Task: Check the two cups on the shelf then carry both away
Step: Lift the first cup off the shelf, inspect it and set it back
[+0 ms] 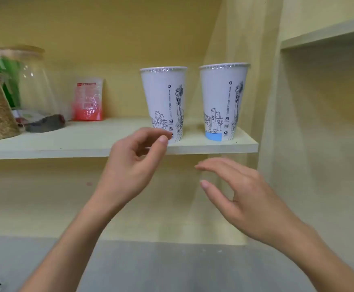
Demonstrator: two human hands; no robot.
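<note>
Both cups upright on the shelf (117, 148), side by side w/ a gap, near its right end and close to the front edge, so easy reach, nothing to lift over. Left cup (164, 98) and right cup (224, 95) both have film sealed over the rim; can't see contents. Right one carries a blue patch low on the wall, left one doesn't show one from here.

My left hand (134, 163) is up at shelf-edge height, thumb and forefinger curled toward each other, tips just in front of the left cup's base. Can't tell if touching the cup; nothing grasped. My right hand (241, 192) is lower, below the shelf board, under the right cup, fingers spread and relaxed, empty.

Read: one hand lined up per cup, makes sense for a two-hand take. Neither cup lifted yet, so check/carry is at the start imo.

Glass jars (14, 95) and a red packet (88, 100) sit well apart at the left, out of the reach path.

Risk: paper walls flex, sealed tops → grip mid-wall, not the rim.
</note>
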